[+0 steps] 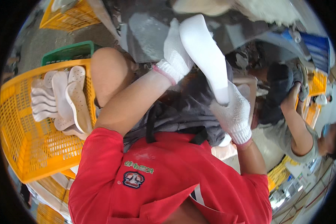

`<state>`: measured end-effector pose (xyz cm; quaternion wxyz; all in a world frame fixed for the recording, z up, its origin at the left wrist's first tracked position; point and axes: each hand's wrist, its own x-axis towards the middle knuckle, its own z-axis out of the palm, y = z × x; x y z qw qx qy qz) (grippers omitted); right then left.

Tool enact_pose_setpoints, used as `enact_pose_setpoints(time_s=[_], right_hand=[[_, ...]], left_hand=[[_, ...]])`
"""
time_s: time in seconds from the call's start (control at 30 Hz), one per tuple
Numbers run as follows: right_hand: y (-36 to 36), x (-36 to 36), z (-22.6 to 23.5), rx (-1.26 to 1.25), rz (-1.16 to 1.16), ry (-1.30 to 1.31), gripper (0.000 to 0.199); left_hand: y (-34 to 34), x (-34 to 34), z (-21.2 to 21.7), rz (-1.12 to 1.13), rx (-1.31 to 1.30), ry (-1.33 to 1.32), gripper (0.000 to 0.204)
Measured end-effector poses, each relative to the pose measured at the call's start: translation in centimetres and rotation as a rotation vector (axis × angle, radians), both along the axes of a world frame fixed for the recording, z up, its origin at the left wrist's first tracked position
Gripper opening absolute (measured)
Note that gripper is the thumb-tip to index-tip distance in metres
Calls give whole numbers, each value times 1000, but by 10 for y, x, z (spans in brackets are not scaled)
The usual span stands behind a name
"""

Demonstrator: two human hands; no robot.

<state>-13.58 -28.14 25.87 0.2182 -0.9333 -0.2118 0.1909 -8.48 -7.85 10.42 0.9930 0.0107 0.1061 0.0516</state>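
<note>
A smooth white shoe insole (207, 50) is held up at a slant in front of me, between my two gloved hands. My left hand (175, 52), in a white knit glove, is at the insole's far left edge; one finger points up along the rim and the rest are partly hidden behind it. Around the insole's narrower near end is my right hand (234, 112), gloved the same way and closed on it. To my left, a yellow plastic basket (26, 153) holds several white insoles (72, 93) with small holes, stacked on edge and leaning together.
Beyond my hands stands a grey, dusty machine surface (149, 33) with whitish lumps on top. A green crate (69, 52) and another yellow crate (69, 16) sit at the far left. On the right, a co-worker (298, 130) sits close by, near more yellow crates (317, 84).
</note>
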Motion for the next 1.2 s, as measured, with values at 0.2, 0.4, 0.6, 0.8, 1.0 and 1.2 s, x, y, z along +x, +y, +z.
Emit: enact_pose_setpoints(time_s=[0.2, 0.4, 0.6, 0.8, 1.0, 1.2], right_hand=[[60, 9, 4, 229, 170, -53, 54], [158, 57, 36, -144, 613, -570, 40], [37, -2, 18, -106, 181, -294, 69], [-25, 52, 14, 104, 355, -643, 44], [27, 40, -17, 337, 517, -457, 38], [59, 23, -46, 199, 639, -560, 41]], left_hand=[[15, 0, 16, -78, -144, -143, 112], [17, 25, 36, -115, -111, -34, 91], [-3, -19, 63, -234, -165, -42, 79], [28, -36, 57, -563, 402, 91, 62], [11, -86, 40, -423, 1709, 204, 57], [16, -90, 41, -363, 1830, 417, 53]])
